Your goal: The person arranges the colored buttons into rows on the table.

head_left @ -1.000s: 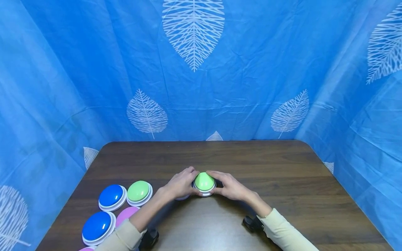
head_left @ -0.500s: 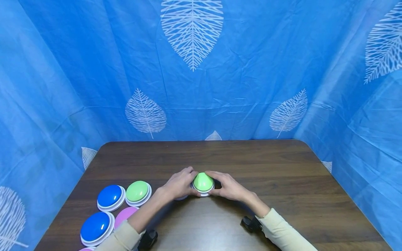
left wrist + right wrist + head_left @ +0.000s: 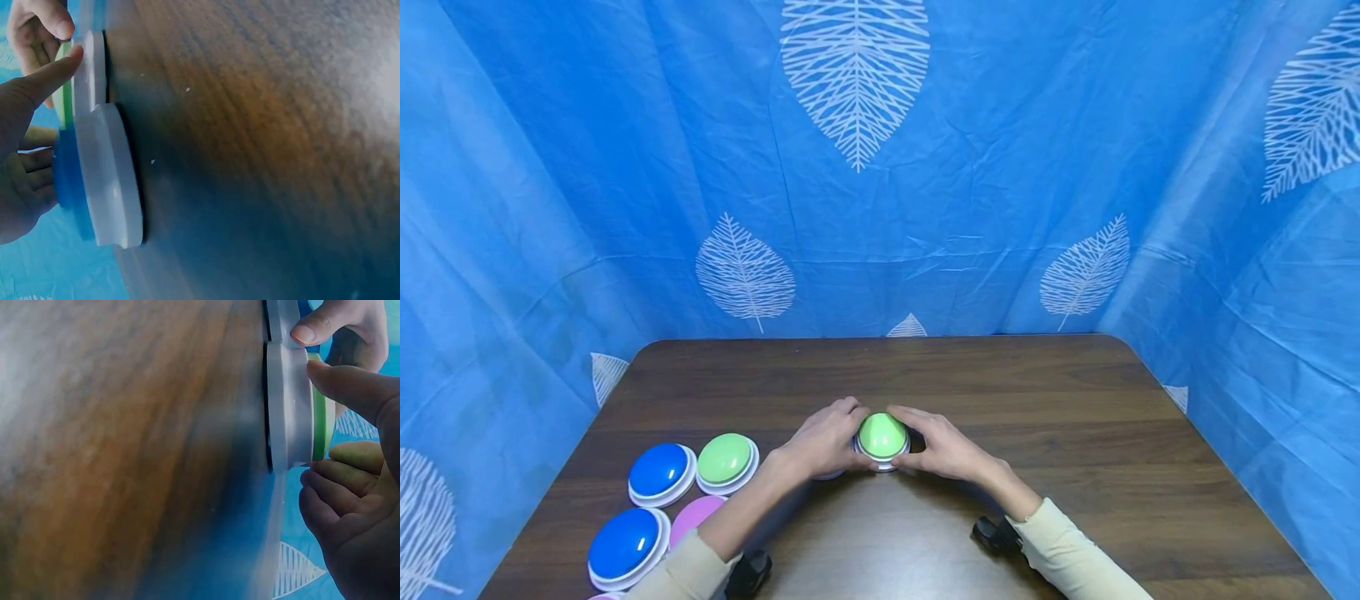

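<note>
A round push button with a domed green top and white base [image 3: 882, 436] stands upright on the brown table. My left hand [image 3: 825, 440] holds its left side, the thumb against the white base. My right hand [image 3: 946, 444] holds the opposite side between thumb and fingers, as the right wrist view also shows. Beneath my left palm sits a blue-topped push button [image 3: 112, 181], right beside the green one. In the head view the left hand hides nearly all of that blue button, leaving only a bit of white rim.
Left of my left forearm stand two blue push buttons [image 3: 658, 469], another green one [image 3: 725, 458] and a pink one [image 3: 696, 517] partly behind the arm. A further pink edge [image 3: 606, 596] shows at the bottom. Blue leaf-patterned cloth [image 3: 880, 208] hangs behind the table [image 3: 1037, 383].
Everything in the head view slides slightly left as the camera turns. Both hands stay around the green push button, which keeps its place on the table.
</note>
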{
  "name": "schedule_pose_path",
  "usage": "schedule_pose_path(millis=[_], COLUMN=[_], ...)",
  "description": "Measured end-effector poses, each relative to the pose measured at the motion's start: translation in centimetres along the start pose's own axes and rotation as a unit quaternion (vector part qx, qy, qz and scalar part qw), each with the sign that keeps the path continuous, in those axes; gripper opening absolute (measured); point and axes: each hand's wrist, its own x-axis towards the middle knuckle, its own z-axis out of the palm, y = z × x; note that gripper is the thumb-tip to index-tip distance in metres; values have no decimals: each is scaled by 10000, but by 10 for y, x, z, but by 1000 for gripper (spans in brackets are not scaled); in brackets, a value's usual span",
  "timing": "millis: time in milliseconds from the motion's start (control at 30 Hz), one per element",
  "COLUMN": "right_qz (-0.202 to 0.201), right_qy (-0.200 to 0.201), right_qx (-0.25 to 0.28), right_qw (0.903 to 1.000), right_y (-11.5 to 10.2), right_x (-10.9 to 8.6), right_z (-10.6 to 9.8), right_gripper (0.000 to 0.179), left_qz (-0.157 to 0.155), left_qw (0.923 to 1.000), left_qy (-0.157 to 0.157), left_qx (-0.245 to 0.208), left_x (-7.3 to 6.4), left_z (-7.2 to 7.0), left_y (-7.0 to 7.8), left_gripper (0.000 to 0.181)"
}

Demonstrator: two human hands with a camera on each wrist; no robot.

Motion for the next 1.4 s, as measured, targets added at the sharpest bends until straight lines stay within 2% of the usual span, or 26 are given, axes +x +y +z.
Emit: schedule_pose_path(millis=[300, 533, 767, 900, 1067, 1167, 1300, 1400], right_qz=[-486, -867, -1155, -1343, -1553, -1629, -1715, -1832], right_qy=[503, 478, 264, 120, -58, -157, -272, -330], right_qx=[-339, -173, -88, -184, -216, -241, -385, -556], right_qw=[9970, 9949, 9929, 9907, 9876, 9862, 9840, 9809], right_y=[-15, -34, -58, -74, -88, -95, -104, -110], right_x=[4, 9, 9, 8, 10, 11, 14, 15], right_z=[0, 8, 19, 28, 41, 48, 56, 63], right_gripper=[71, 72, 74, 74, 74, 74, 76, 76], left_qz=[-268, -711, -1073, -1322, -1401, -1298, -1418, -1822], left_qw=[9994, 9969, 9938, 9912, 9900, 9913, 9899, 9821], left_qy=[219, 330, 284, 90, 16, 62, -80, -358], left_qx=[89, 22, -108, -57, 161, 198, -29, -325], left_x=[-14, -35, -66, -86, -114, -130, -147, -159], left_z=[-22, -34, -43, -53, -62, -64, -64, -62], left_y=[1, 0, 1, 5, 7, 4, 0, -2], left_gripper=[81, 80, 74, 75, 79, 78, 78, 82])
